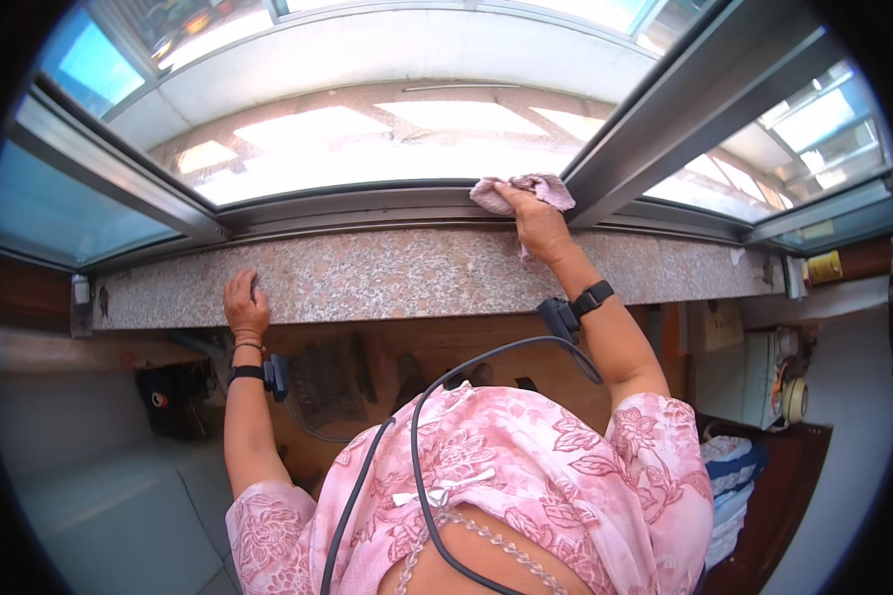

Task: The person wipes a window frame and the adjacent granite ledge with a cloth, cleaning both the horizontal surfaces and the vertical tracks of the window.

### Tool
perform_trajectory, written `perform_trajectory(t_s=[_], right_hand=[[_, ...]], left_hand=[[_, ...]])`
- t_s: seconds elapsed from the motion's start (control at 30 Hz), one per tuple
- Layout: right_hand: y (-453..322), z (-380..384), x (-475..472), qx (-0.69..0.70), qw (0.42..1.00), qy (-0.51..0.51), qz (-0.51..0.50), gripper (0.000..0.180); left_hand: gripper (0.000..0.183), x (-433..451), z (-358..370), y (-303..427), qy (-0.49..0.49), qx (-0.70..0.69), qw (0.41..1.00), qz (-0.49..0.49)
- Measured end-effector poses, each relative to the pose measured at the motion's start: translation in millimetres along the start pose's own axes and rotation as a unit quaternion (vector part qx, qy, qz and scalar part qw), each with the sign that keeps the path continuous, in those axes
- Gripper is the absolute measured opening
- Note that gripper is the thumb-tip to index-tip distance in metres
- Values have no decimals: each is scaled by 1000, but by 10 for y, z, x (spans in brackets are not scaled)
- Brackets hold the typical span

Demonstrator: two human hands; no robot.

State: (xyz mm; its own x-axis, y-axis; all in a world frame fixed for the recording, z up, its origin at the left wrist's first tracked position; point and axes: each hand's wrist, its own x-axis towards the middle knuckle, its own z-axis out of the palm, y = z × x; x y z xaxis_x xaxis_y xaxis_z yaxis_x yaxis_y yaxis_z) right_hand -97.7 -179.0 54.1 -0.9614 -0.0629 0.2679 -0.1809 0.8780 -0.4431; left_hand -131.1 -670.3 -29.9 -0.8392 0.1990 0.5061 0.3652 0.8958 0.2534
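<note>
My right hand (542, 227) grips a crumpled pink cloth (558, 190), pressed against the lower window frame (357, 204) where it meets a thick metal upright (685, 111). Part of the cloth hangs below the hand, over the sill. Farther left, my left hand (245, 303) rests on the front of the speckled granite windowsill (387, 271), its thumb apart from the bent fingers. A dark patch shows between thumb and fingers, likely shadow; I see nothing held there. Behind the frame stands a large window pane (387, 141).
Dark cables (417, 446) run from the wrist devices across my chest. At the right, a yellow can (823, 268) lies past the sill's end, and folded fabrics (733, 476) are stacked below. A pale cabinet (737, 379) stands under the sill's right side. A wooden floor (409, 342) shows below.
</note>
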Motion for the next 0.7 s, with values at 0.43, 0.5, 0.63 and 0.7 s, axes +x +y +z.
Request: perform_trajectory(t_s=[0.43, 0.5, 0.63, 0.7], right_hand=[[783, -938, -1043, 352, 696, 611, 133, 51], [736, -770, -914, 361, 698, 602, 142, 52], [723, -966, -528, 411, 666, 616, 87, 56], [687, -1202, -301, 393, 708, 584, 54, 65]], left_hand=[[31, 189, 520, 775, 12, -24, 997, -67], [31, 144, 682, 1081, 3, 12, 999, -33], [30, 189, 616, 1318, -54, 38, 998, -5], [30, 179, 582, 1287, -65, 25, 998, -9]])
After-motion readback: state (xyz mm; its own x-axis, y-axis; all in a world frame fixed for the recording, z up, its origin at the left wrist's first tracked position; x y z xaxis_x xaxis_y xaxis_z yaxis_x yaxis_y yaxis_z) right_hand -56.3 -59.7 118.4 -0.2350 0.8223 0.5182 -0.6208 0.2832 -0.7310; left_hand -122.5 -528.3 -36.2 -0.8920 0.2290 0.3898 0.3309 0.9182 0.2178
